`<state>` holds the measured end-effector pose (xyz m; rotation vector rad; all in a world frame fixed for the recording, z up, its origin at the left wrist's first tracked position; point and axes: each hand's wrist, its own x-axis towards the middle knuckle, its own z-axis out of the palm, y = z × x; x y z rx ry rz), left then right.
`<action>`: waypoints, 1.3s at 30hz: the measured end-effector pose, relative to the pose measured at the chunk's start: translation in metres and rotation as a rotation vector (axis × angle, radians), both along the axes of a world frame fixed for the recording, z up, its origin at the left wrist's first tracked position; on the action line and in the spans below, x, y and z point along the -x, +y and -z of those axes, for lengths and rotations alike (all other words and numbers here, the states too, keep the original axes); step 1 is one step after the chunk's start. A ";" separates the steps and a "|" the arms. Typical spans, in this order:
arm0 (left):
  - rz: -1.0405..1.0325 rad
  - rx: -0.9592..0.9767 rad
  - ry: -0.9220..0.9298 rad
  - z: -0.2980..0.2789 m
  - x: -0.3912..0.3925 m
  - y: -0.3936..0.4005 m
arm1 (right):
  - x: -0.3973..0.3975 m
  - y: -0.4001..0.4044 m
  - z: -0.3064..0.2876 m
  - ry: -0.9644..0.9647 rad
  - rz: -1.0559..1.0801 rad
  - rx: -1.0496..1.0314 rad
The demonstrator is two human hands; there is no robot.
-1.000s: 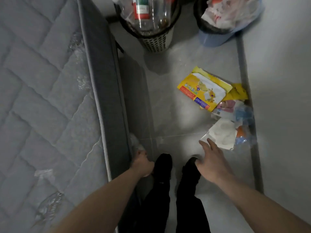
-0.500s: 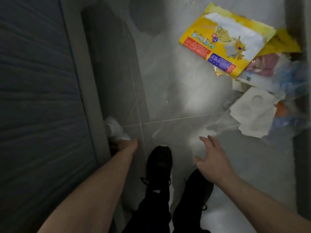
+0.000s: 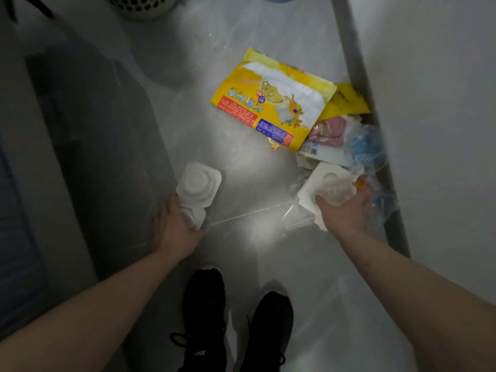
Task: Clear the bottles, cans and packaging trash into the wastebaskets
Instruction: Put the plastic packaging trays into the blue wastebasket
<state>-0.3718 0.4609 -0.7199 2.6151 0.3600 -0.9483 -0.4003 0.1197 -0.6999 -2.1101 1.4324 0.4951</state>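
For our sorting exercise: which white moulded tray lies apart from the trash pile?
The white moulded tray gripped by the left hand, beside the bed base; the other sits in the pile.

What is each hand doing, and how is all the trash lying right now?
left hand: grips a white molded tray
right hand: grabs crumpled clear plastic on another white tray
yellow bag: flat on the floor, torn open
blue plastic: crumpled against the wall
mesh wastebasket: upright, mostly out of view
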 end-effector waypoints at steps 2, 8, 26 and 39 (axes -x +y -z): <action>0.034 -0.028 -0.011 0.004 -0.016 -0.008 | -0.011 -0.014 0.013 0.069 0.060 -0.003; 0.187 -0.061 -0.102 0.015 -0.024 -0.003 | -0.012 -0.014 0.037 0.198 0.259 -0.023; 0.082 -0.018 0.248 -0.224 0.019 -0.065 | 0.069 -0.011 -0.210 -0.090 0.283 -0.267; -0.003 0.211 0.106 -0.612 0.029 -0.089 | 0.097 -0.008 -0.583 -0.225 0.192 -0.306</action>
